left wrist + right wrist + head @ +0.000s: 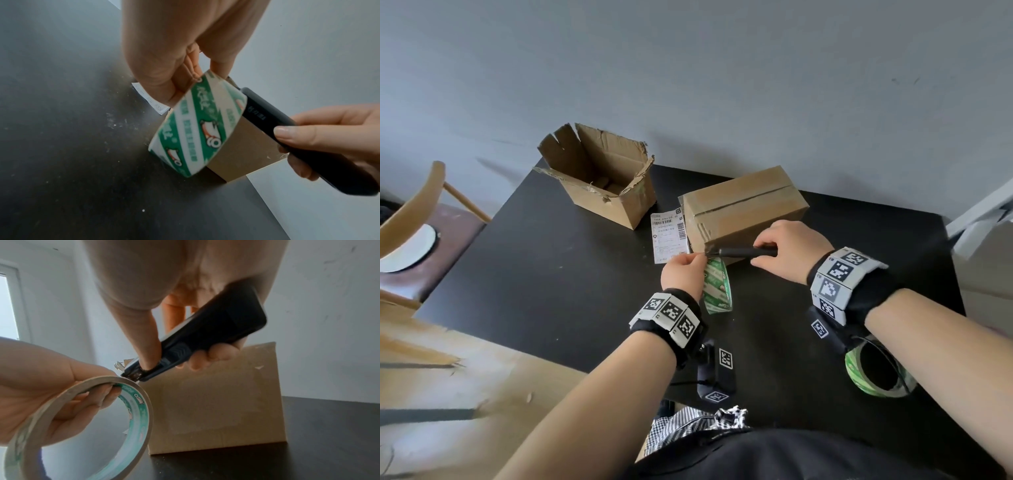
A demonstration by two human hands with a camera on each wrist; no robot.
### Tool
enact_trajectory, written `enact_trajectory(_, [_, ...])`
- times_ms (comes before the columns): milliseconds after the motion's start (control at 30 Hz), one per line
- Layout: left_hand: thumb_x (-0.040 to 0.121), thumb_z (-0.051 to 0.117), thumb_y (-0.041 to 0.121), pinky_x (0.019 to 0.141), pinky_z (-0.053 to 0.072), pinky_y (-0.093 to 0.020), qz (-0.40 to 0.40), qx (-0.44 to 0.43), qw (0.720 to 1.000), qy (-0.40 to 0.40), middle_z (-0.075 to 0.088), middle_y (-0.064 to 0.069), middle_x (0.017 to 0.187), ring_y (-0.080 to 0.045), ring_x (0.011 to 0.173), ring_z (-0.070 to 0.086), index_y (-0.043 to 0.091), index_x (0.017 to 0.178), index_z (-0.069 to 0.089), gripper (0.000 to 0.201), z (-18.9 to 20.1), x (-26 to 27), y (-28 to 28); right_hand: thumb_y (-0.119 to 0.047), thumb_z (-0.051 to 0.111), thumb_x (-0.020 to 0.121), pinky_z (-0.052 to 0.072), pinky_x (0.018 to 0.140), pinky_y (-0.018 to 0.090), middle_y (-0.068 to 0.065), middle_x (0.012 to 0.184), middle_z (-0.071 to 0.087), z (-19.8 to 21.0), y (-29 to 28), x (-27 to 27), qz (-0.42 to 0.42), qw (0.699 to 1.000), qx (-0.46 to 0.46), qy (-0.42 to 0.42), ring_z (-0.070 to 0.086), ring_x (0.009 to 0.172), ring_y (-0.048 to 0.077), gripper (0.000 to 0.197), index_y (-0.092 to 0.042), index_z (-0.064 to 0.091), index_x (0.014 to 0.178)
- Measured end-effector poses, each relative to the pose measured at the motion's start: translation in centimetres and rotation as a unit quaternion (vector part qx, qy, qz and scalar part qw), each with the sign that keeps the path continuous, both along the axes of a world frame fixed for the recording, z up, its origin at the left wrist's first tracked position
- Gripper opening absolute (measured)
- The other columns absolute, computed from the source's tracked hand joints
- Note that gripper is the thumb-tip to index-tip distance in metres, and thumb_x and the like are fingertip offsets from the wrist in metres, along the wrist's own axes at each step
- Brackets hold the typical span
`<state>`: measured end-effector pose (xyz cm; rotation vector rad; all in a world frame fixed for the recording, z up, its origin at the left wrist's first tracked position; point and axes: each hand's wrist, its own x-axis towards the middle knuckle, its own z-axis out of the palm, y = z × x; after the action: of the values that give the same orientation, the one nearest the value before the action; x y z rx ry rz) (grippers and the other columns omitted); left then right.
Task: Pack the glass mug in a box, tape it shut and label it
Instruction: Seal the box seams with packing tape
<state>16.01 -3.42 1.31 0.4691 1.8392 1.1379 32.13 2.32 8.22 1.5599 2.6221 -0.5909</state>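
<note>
A closed cardboard box (743, 209) with clear tape along its top seam sits on the black table (551, 281). My left hand (683, 272) grips a green-and-white tape roll (717, 286) by its rim, just in front of the box's near end (216, 404). My right hand (789, 251) holds a black utility knife (746, 253), its tip at the tape where the roll (197, 129) meets the box corner. The knife (267, 116) lies across the box face; in the right wrist view my thumb presses the knife (205, 335) slider. A white shipping label (667, 236) lies left of the box. The mug is not visible.
An open, torn cardboard box (599, 178) stands at the table's back left. A second green tape roll (876, 370) lies near the front right edge. A wooden chair (417, 222) with a white plate stands to the left. A grey wall rises behind the table.
</note>
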Motion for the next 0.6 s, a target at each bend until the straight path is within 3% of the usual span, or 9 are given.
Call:
enact_trajectory(200, [0.086, 0.057, 0.023, 0.076, 0.057, -0.039, 0.017, -0.003, 1.000, 0.002, 0.068, -0.007, 0.081, -0.027, 0.080, 0.068, 0.020, 0.072, 0.058, 0.015, 0.1, 0.3, 0.4, -0.042, 0.056, 0.088, 0.043, 0.069, 0.029, -0.002, 0.101, 0.052, 0.5, 0.4, -0.6, 0.024, 0.999, 0.026, -0.033, 0.052, 0.087, 0.016, 0.029, -0.024, 0.063, 0.110])
enact_trajectory(333, [0.087, 0.057, 0.021, 0.059, 0.051, -0.029, 0.036, 0.005, 0.999, -0.016, 0.065, -0.009, 0.079, -0.026, 0.073, 0.063, 0.018, 0.069, 0.054, 0.018, -0.1, 0.7, 0.6, -0.041, 0.055, 0.089, 0.040, 0.069, 0.029, 0.000, 0.105, 0.053, 0.8, 0.4, -1.0, 0.031, 0.998, 0.028, -0.046, 0.054, 0.090, 0.018, 0.033, -0.022, 0.061, 0.115])
enact_trajectory(600, [0.088, 0.057, 0.023, 0.059, 0.051, -0.029, 0.016, 0.005, 1.000, 0.009, 0.069, -0.010, 0.085, -0.025, 0.077, 0.066, 0.018, 0.072, 0.055, 0.017, -0.4, 0.4, 0.7, -0.041, 0.056, 0.089, 0.042, 0.069, 0.028, -0.001, 0.106, 0.054, 1.1, 0.5, -0.9, 0.029, 0.998, 0.021, -0.048, 0.053, 0.090, 0.017, 0.033, -0.022, 0.062, 0.115])
